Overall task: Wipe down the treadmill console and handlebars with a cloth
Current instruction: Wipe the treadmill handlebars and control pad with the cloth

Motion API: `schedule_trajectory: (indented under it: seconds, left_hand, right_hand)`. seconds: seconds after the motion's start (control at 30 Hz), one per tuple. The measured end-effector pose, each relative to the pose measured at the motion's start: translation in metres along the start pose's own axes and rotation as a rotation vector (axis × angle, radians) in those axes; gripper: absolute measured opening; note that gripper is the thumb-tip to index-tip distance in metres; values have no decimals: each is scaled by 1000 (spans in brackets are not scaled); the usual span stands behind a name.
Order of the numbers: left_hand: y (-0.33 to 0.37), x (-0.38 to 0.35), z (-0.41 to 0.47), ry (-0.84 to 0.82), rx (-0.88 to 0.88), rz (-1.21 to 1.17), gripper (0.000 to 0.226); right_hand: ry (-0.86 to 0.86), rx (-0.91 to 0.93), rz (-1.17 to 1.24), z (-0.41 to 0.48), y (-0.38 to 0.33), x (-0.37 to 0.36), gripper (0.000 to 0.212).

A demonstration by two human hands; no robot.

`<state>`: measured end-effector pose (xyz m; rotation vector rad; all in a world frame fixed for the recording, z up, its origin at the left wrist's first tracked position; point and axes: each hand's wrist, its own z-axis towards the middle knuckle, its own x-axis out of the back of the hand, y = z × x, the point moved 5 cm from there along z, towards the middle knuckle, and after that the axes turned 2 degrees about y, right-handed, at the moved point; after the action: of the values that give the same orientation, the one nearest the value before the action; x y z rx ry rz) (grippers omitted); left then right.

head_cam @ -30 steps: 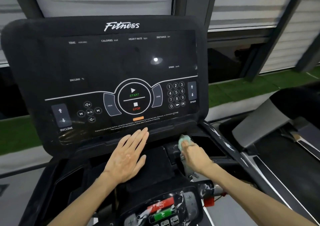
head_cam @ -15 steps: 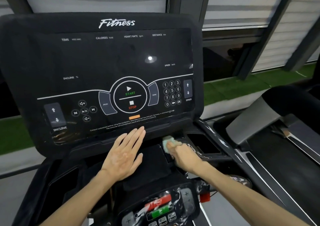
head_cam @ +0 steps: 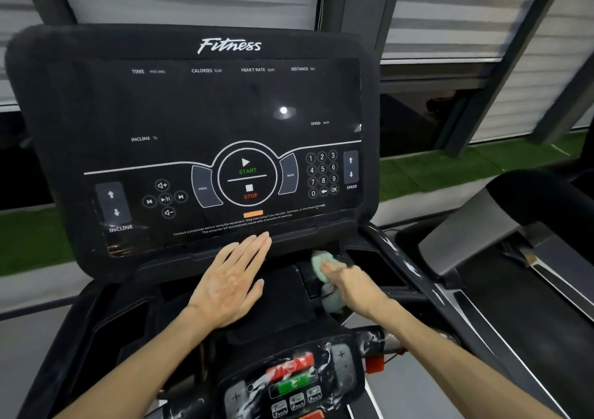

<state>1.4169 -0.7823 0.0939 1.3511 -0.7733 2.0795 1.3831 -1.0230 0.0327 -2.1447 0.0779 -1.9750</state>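
Note:
The black treadmill console (head_cam: 205,113) fills the upper middle, with START and STOP keys, a number pad and incline keys on its dark panel. My left hand (head_cam: 229,282) lies flat, fingers together, on the ledge just below the panel. My right hand (head_cam: 350,285) presses a pale green cloth (head_cam: 321,266) onto the ledge beside a dark tray pocket (head_cam: 376,266). A lower control pad (head_cam: 292,383) with red and green buttons, under crinkled plastic film, sits near the bottom edge. A handlebar stub (head_cam: 374,340) sticks out to its right.
A second treadmill (head_cam: 501,241) stands close on the right. Behind the console are window blinds (head_cam: 459,10), dark frame posts and a strip of green turf (head_cam: 450,167). A red safety clip (head_cam: 374,364) hangs near the lower pad.
My right hand has slid the cloth a little left along the ledge and back toward the tray pocket. My left hand has stayed flat in place. The view shifted slightly.

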Motion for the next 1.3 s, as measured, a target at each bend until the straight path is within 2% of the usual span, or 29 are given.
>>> schedule_trajectory:
  seconds: [0.1, 0.17, 0.23, 0.33, 0.43, 0.6, 0.7, 0.8, 0.87, 0.93, 1.1, 1.17, 1.3]
  left_hand:
    - [-1, 3, -1, 9, -2, 16, 69]
    - [-1, 2, -1, 5, 3, 3, 70]
    - [0, 1, -1, 4, 2, -6, 71]
    - [1, 0, 0, 1, -8, 4, 72]
    - [1, 1, 0, 8, -12, 5, 70]
    - [0, 1, 0, 12, -5, -3, 71]
    - [1, 1, 0, 18, 2, -6, 71]
    - [1, 0, 1, 11, 3, 7, 70]
    - [1, -1, 1, 14, -1, 8, 70]
    - [1, -1, 1, 12, -2, 8, 70]
    - [0, 1, 0, 7, 11, 16, 69]
    - [1, 2, 0, -2, 16, 20, 69]
    - [4, 0, 1, -20, 33, -3, 68]
  right_hand:
    - [-51, -229, -127, -5, 37, 14, 29]
    - [-94, -291, -167, -8, 39, 18, 19]
    - [-63, -242, -165, -4, 21, 17, 30]
    - [1, -43, -33, 4, -24, 10, 50]
    - [1, 97, 68, 8, -26, 6, 58]
    - [-60, -101, -119, -17, 38, 9, 41]
    - [-76, -101, -197, -15, 30, 5, 41]
    - [-13, 2, -119, -3, 11, -2, 35]
    - [0, 11, -39, -1, 10, -1, 37]
    - [11, 7, -75, -7, 18, 3, 43]
    - [-83, -104, 4, -49, 64, 4, 21]
    - [-125, -165, 29, -53, 76, 6, 22]
    - [-149, -123, 13, -48, 63, 11, 11]
